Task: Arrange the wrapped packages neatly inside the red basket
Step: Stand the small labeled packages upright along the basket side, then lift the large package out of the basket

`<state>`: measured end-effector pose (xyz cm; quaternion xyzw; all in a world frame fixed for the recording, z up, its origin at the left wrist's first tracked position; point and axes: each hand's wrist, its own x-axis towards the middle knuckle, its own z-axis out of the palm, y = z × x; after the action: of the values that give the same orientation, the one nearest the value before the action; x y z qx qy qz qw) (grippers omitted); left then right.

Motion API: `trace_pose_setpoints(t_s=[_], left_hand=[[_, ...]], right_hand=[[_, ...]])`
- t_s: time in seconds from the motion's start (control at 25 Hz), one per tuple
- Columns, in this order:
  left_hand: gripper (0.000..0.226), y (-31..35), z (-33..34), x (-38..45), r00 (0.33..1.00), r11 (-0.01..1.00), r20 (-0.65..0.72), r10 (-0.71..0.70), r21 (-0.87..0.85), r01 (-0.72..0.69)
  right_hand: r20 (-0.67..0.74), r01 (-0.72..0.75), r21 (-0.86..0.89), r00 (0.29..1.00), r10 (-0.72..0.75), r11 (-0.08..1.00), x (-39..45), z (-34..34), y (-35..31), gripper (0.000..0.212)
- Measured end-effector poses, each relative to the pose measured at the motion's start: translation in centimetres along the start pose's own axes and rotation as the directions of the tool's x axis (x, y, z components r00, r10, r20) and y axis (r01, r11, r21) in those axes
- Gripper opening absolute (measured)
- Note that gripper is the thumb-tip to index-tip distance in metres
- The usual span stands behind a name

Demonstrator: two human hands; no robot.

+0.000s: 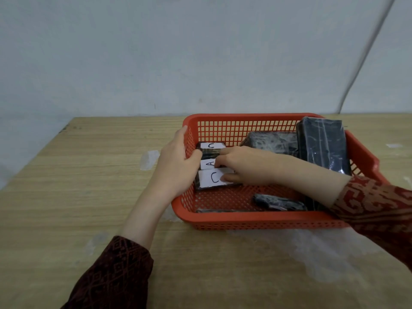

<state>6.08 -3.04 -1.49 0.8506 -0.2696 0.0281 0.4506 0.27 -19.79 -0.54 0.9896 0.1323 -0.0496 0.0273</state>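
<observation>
A red plastic basket (256,219) stands on the wooden table. Against its left wall lie three small dark wrapped packages with white labels: the near one marked C (211,179), the middle one marked A (208,163), the far one (211,146). My left hand (178,161) grips the basket's left wall, thumb inside. My right hand (243,166) reaches in from the right, fingers pinching the near labelled package. A larger dark package (272,141) lies at the back, a long one (323,143) leans on the right wall, and a small one (278,202) lies near the front.
The wooden table (89,175) stretches to the left and in front of the basket, with pale worn patches. A light wall rises right behind the table's far edge. A white cable (361,63) runs down the wall at the right.
</observation>
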Motion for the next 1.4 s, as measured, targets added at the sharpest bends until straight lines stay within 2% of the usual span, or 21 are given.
trace_pose_setpoints(t_s=[0.12,0.24,0.32,0.4,0.48,0.6,0.68,0.76,0.84,0.92,1.08,1.16,1.28,1.32,1.4], left_hand=[[0.060,-0.1,0.1,0.1,1.000,1.000,0.016,0.000,0.010,0.000],[0.060,-0.2,0.0,0.1,0.999,0.994,0.016,0.028,0.110,-0.029],[0.058,-0.1,-0.2,0.1,0.998,0.968,-0.001,0.064,0.245,-0.062],[0.055,0.5,-0.6,0.1,0.997,0.929,-0.025,0.072,0.366,-0.058],[0.052,1.6,-1.2,0.0,0.996,0.910,-0.055,0.075,0.413,-0.046],[0.048,4.5,-1.6,-1.6,0.986,0.943,-0.066,0.152,0.308,-0.124],[0.048,7.0,-0.3,-4.0,0.967,0.946,-0.011,0.255,0.208,-0.247],[0.047,9.0,2.4,-7.2,0.945,0.928,0.095,0.314,0.181,-0.326],[0.043,10.1,5.6,-10.1,0.922,0.887,0.189,0.339,0.262,-0.380],[0.039,10.4,7.5,-11.7,0.900,0.805,0.206,0.383,0.404,-0.435],[0.037,9.3,8.4,-12.0,0.870,0.735,0.122,0.478,0.486,-0.472],[0.037,9.0,8.6,-12.1,0.861,0.729,0.106,0.498,0.487,-0.481],[0.035,9.0,8.7,-12.2,0.853,0.731,0.085,0.515,0.477,-0.488],[0.034,9.0,8.7,-12.3,0.850,0.733,0.076,0.522,0.471,-0.492],[0.036,8.8,8.6,-12.3,0.844,0.730,0.064,0.532,0.470,-0.496]], right_hand=[[0.061,-0.075,0.146,0.996,0.067,0.986,-1.5,-1.1,-0.3,0.045],[-0.091,-0.158,0.243,0.979,0.184,0.957,-5.1,-1.9,-0.2,0.043],[-0.288,-0.250,0.307,0.895,0.340,0.918,-8.5,-1.7,0.4,0.041],[-0.438,-0.390,0.351,0.735,0.517,0.851,-11.9,-1.3,1.2,0.042],[-0.419,-0.525,0.389,0.631,0.653,0.757,-14.6,-0.8,2.2,0.046],[-0.244,-0.646,0.412,0.601,0.761,0.642,-15.9,-0.3,3.1,0.057],[-0.226,-0.693,0.387,0.569,0.791,0.609,-15.6,-0.4,3.1,0.067],[-0.246,-0.752,0.326,0.518,0.819,0.573,-14.5,-0.6,2.9,0.075],[-0.250,-0.822,0.187,0.489,0.836,0.537,-13.5,-0.5,2.6,0.084],[-0.236,-0.850,0.095,0.486,0.841,0.518,-12.7,-0.2,2.1,0.089],[-0.177,-0.814,0.255,0.492,0.852,0.523,-12.7,0.2,1.7,0.088],[-0.242,-0.773,0.299,0.506,0.828,0.560,-13.2,-0.3,1.4,0.079],[-0.454,-0.677,0.300,0.518,0.725,0.672,-14.9,-2.1,0.9,0.063],[-0.516,-0.650,0.301,0.504,0.692,0.698,-15.8,-2.7,0.8,0.060],[-0.580,-0.616,0.371,0.430,0.692,0.694,-18.4,-3.2,1.3,0.058]])
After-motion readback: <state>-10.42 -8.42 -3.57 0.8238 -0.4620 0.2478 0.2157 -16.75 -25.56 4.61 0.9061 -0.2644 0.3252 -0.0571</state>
